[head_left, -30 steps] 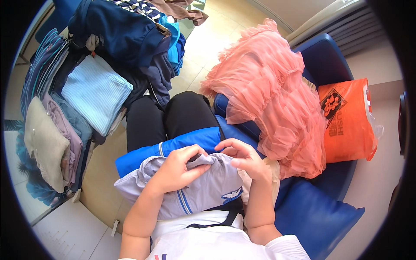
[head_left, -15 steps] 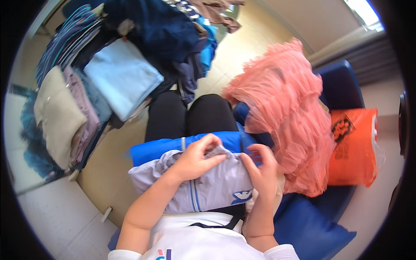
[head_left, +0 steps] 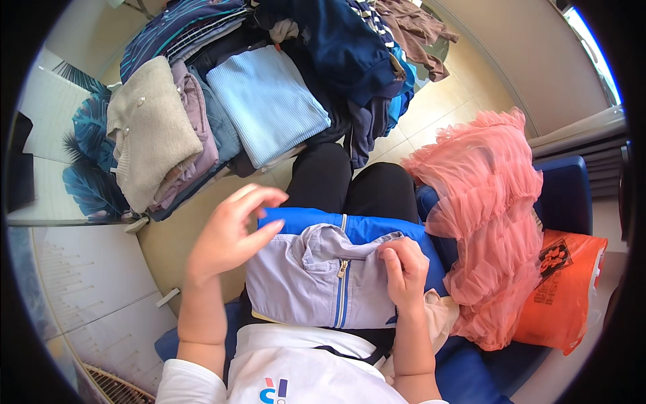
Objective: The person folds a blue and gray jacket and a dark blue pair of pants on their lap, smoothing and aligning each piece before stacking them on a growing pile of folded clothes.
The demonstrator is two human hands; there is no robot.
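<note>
a pile of clothes (head_left: 323,40) fills the upper left, beyond the lap, with a folded light blue top (head_left: 269,108) and a beige cardigan (head_left: 155,135) toward its near side. at the right, a ruffled pink skirt (head_left: 494,215) drapes over a dark blue chair (head_left: 565,188), just beside an orange bag (head_left: 562,289). the pale lilac jacket (head_left: 293,273) lies flat across the lap, collar away from the body, its far edge over a bright blue garment (head_left: 306,219). the left hand (head_left: 239,232) hangs open at the jacket's left side, thumb spread from curved fingers, with hold of nothing. the right hand (head_left: 405,269) is curled closed, pinching the jacket's right edge near the collar. the zip pull (head_left: 342,269) sits near the neck.
</note>
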